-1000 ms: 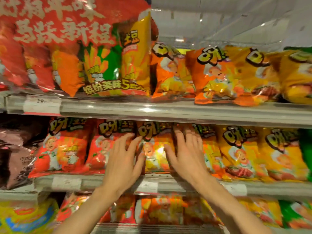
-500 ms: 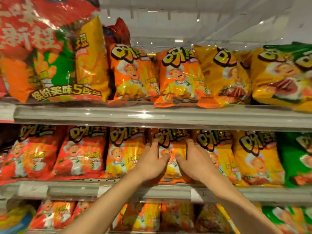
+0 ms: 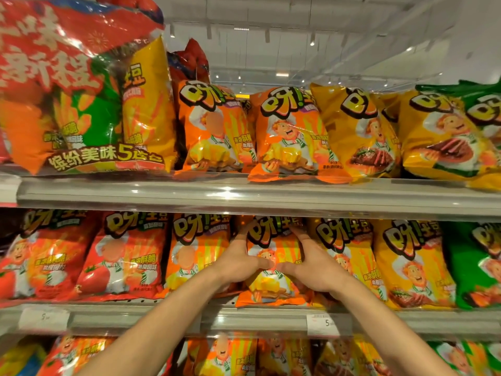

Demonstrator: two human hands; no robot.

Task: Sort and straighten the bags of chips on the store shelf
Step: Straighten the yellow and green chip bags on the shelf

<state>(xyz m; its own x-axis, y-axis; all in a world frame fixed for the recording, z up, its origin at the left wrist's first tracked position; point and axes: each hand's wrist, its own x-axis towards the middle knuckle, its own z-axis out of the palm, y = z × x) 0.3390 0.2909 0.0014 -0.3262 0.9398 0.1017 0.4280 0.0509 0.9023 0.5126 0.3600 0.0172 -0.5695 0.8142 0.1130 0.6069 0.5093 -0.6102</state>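
An orange chip bag (image 3: 273, 264) is held upright on the middle shelf (image 3: 244, 318), its long axis vertical, logo at the top and printed face toward the camera. It is grasped at its left edge by the left hand (image 3: 238, 263) and at its right edge by the right hand (image 3: 311, 267), fingers reaching behind it and thumbs laid across its front. It stands between another orange bag (image 3: 195, 253) on the left and a yellow bag (image 3: 349, 256) on the right.
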